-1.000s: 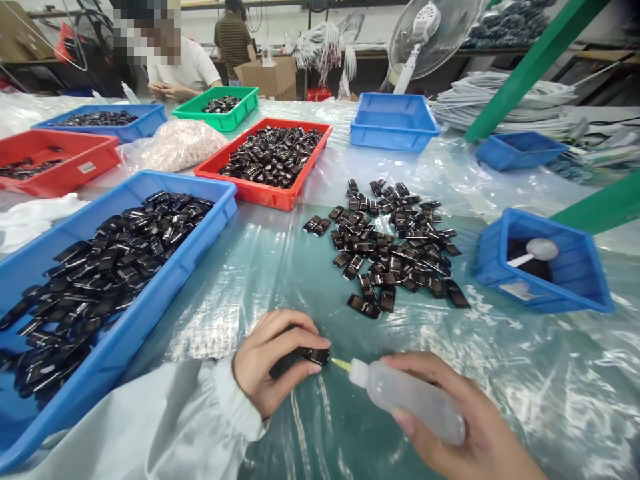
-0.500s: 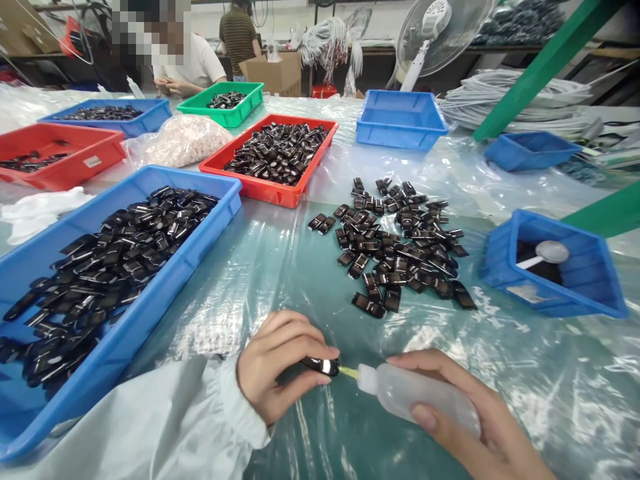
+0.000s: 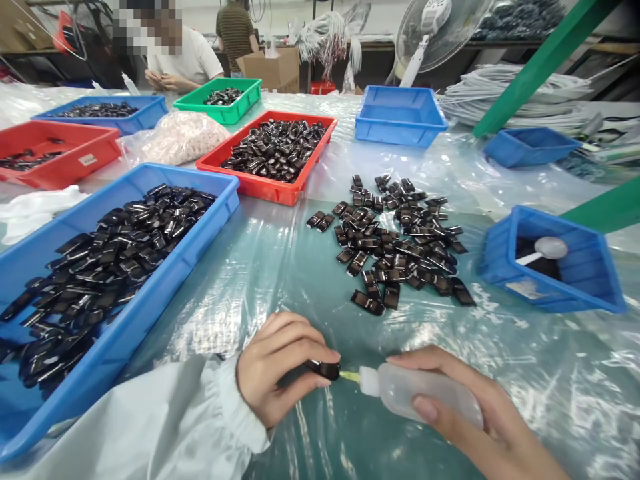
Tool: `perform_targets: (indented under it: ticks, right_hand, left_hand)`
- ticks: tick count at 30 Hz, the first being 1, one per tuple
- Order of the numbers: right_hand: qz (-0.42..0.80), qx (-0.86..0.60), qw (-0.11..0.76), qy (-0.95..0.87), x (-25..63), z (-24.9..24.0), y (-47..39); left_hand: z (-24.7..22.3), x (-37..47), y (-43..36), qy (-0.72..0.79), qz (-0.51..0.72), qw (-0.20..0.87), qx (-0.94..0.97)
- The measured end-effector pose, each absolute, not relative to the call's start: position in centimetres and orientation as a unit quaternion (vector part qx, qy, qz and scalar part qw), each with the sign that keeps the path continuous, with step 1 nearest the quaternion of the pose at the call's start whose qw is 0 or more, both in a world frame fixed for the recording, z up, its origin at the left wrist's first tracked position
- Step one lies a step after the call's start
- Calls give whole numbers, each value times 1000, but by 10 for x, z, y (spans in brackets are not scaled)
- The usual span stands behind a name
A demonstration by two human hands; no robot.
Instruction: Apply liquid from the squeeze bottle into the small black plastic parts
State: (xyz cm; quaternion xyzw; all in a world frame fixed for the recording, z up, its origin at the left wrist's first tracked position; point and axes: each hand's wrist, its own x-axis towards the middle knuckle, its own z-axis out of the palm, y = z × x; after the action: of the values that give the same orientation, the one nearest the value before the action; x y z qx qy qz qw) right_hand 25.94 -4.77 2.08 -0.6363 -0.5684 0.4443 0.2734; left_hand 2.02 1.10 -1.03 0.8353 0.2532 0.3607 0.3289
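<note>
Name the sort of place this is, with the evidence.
Probably a small factory's hand-assembly workshop: a large blue tray and a red tray full of small black parts, a squeeze bottle in use, and bundled white cables behind.

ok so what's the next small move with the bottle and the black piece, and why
Probably a light squeeze of the bottle by the right hand, tip held steady: its yellow nozzle appears to meet the end of the black piece, which the left hand pinches.
</note>
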Motion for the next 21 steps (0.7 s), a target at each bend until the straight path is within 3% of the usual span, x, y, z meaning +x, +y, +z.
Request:
perform_targets:
  ticks: [21]
  right_hand:
    - [449, -644, 314, -534, 253, 23, -50]
  left_hand:
    - [-10, 24, 0, 312, 289, 319, 847]
